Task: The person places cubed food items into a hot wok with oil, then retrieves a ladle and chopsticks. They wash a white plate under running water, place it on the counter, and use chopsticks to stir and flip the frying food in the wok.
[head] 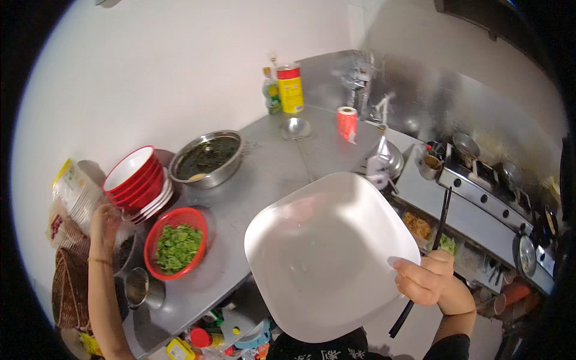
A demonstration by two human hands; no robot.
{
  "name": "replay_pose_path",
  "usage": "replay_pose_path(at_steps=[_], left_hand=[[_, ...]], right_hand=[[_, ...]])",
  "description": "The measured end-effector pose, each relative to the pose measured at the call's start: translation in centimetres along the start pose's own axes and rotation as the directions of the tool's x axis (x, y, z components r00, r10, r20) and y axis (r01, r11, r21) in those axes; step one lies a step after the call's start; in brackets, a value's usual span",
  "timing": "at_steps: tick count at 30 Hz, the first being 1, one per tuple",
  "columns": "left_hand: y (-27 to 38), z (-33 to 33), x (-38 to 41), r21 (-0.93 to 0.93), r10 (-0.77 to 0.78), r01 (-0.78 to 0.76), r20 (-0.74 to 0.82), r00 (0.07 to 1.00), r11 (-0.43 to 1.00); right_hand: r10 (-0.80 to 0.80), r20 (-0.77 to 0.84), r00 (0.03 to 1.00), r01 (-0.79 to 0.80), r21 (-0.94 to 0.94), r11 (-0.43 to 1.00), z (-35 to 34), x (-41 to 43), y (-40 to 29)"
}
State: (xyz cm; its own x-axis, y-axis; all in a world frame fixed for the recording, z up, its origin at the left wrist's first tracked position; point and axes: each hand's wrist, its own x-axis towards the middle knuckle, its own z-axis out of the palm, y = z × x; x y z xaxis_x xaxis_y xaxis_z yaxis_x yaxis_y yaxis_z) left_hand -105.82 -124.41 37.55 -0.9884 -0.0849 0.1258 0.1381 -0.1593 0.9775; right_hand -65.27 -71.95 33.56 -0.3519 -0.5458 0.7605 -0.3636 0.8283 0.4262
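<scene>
My right hand (425, 276) grips the right edge of a large white square plate (333, 261), along with a pair of black chopsticks (443, 216). Some clear drops or spots show on the plate. My left hand (105, 222) reaches to the far left, beside stacked red bowls with white insides (135, 177) and several white dishes (155, 202); its fingers are blurred and partly hidden. Near it are a red colander (206, 234) of chopped green herbs (179, 247), a metal cup (153, 290) and stacked clear plastic containers (83, 195).
A steel basin (216, 180) of dark liquid stands by the wall. Farther back are a ladle (297, 128), a yellow canister (291, 92), a glass bottle (272, 94) and a red-and-white roll (347, 121). A gas stove (483, 198) lies right. Jars sit below the counter's front edge.
</scene>
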Motion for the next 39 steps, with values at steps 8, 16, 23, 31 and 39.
replay_pose_path(at_steps=[8, 16, 23, 31, 39], left_hand=[[-4.8, 23.8, -28.7, -0.032, 0.078, -0.074, 0.630, 0.772, 0.997], [-18.0, 41.2, -44.3, 0.038, -0.406, 0.836, 0.885, 0.226, 0.548], [-22.9, 49.4, -49.1, 0.039, -0.365, 0.765, 0.894, 0.261, 0.643], [-25.4, 56.3, -51.2, 0.050, -0.255, 0.761, 0.954, 0.155, 0.647], [-25.2, 63.6, -45.1, 0.139, -0.352, 0.681, 0.918, 0.184, 0.719]], right_hand=[[0.193, 0.061, 0.979, -0.185, -0.116, 0.976, -5.6, -9.6, 1.1], [0.350, 0.226, 0.909, -0.365, 0.030, 0.930, -13.1, -20.8, 1.1], [0.780, 0.283, 0.557, -0.810, -0.020, 0.586, -17.4, -25.7, 0.4], [0.775, 0.391, 0.497, -0.792, -0.161, 0.589, -13.0, -24.1, 3.1], [0.755, 0.433, 0.493, -0.751, -0.226, 0.620, -7.9, -25.8, 12.1]])
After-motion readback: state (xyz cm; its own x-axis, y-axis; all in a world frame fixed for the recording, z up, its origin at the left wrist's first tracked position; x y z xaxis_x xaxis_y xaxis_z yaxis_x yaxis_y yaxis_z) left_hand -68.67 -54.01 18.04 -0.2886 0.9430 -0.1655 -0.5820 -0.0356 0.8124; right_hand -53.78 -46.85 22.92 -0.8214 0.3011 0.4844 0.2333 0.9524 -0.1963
